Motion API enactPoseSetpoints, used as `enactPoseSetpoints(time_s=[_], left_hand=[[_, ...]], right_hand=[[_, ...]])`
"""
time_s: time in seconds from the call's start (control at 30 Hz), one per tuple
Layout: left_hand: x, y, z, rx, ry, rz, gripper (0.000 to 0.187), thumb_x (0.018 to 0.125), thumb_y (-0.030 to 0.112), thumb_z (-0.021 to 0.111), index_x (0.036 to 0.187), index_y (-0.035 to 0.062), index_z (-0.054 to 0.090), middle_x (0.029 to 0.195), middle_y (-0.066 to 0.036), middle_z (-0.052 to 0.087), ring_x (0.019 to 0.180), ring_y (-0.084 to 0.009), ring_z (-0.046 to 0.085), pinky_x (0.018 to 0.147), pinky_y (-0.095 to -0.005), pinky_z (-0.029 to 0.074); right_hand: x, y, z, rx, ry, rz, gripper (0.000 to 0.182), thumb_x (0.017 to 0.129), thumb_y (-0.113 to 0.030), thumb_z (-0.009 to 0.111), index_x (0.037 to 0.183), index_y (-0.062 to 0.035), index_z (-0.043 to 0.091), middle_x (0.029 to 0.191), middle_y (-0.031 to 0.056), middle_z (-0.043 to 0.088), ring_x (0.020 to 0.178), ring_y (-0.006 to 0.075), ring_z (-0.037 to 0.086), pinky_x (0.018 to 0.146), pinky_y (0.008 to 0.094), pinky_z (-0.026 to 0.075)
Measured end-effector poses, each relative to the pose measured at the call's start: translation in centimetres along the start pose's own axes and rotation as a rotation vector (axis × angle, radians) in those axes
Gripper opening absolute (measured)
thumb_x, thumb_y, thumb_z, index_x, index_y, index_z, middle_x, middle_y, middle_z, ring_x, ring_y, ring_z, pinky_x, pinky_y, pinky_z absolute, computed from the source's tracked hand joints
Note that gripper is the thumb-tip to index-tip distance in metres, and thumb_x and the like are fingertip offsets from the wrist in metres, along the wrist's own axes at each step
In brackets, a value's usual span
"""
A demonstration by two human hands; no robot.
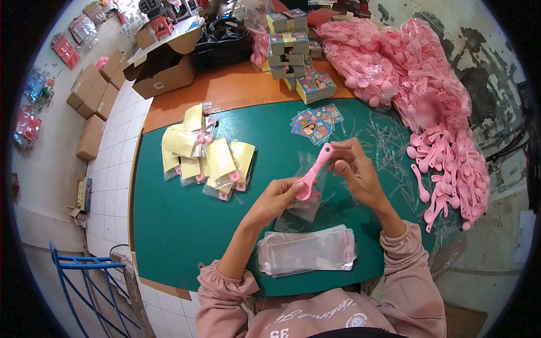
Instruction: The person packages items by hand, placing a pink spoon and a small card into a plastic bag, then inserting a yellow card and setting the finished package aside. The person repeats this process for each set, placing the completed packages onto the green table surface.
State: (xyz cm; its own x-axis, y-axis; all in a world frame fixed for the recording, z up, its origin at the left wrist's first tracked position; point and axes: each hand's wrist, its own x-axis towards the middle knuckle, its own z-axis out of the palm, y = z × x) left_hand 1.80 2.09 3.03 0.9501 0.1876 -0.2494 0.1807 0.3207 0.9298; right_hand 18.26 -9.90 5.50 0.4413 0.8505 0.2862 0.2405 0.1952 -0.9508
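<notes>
head view: left hand [279, 194] pinches the pink spoon [313, 172] by its bowl, right hand [352, 169] grips the clear bag [307, 203] mouth, so the spoon can slide inside.

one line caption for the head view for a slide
Two hands slide a pink spoon into a clear bag over a green table.

A small packing workshop, seen from above a green-topped work table [169, 225] on a white tiled floor. A large heap of pink plastic spoons [445, 129] lies at two o'clock, bundled stacks of printed cards [288, 48] at twelve, finished yellow-backed packets [205, 158] at ten, and a pile of clear plastic sleeves [307, 250] near six. Brown cardboard boxes [93, 93] line the floor at ten o'clock, with bagged goods against the wall behind them.
</notes>
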Motion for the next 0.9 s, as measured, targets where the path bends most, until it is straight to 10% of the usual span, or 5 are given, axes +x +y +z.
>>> enactPoseSetpoints(time_s=[0.33,0.63,0.7,0.9], left_hand=[[0.6,0.8,-0.8,-0.177,0.078,0.022,0.042,0.095,0.030,0.036,0.118,-0.0028,0.048,0.103,-0.013,0.060,0.091,-0.0183,0.059,0.079,-0.0284,0.049],[1.5,0.4,-1.4,-0.102,0.118,0.039,0.046,0.094,0.035,0.034,0.119,-0.0011,0.048,0.106,-0.014,0.059,0.094,-0.0184,0.058,0.082,-0.0303,0.047],[1.6,0.4,-1.5,-0.125,0.133,0.056,0.043,0.095,0.032,0.034,0.117,-0.0021,0.049,0.103,-0.013,0.060,0.093,-0.0172,0.058,0.082,-0.0283,0.047],[2.1,0.1,-1.9,-0.160,0.167,0.116,0.037,0.095,0.024,0.037,0.113,-0.0048,0.051,0.099,-0.014,0.061,0.088,-0.0162,0.060,0.078,-0.0241,0.048]], right_hand=[[2.1,1.0,0.4,-0.280,-0.473,-0.266,0.039,0.086,-0.040,0.050,0.106,-0.0072,0.058,0.113,0.0123,0.051,0.109,0.0273,0.046,0.090,0.0367,0.036],[9.2,10.5,-1.7,-0.928,0.076,-0.133,0.041,0.069,-0.022,0.068,0.100,0.0024,0.057,0.099,0.0185,0.055,0.097,0.0297,0.051,0.082,0.0379,0.041],[9.6,8.7,-2.1,-0.710,-0.027,0.261,0.041,0.067,-0.013,0.067,0.103,0.0024,0.055,0.091,0.0181,0.057,0.086,0.0300,0.056,0.077,0.0377,0.044],[7.9,5.1,-4.3,-0.780,0.010,-0.045,0.034,0.072,-0.009,0.061,0.104,-0.0001,0.056,0.083,0.0157,0.060,0.073,0.0260,0.059,0.067,0.0345,0.046]])
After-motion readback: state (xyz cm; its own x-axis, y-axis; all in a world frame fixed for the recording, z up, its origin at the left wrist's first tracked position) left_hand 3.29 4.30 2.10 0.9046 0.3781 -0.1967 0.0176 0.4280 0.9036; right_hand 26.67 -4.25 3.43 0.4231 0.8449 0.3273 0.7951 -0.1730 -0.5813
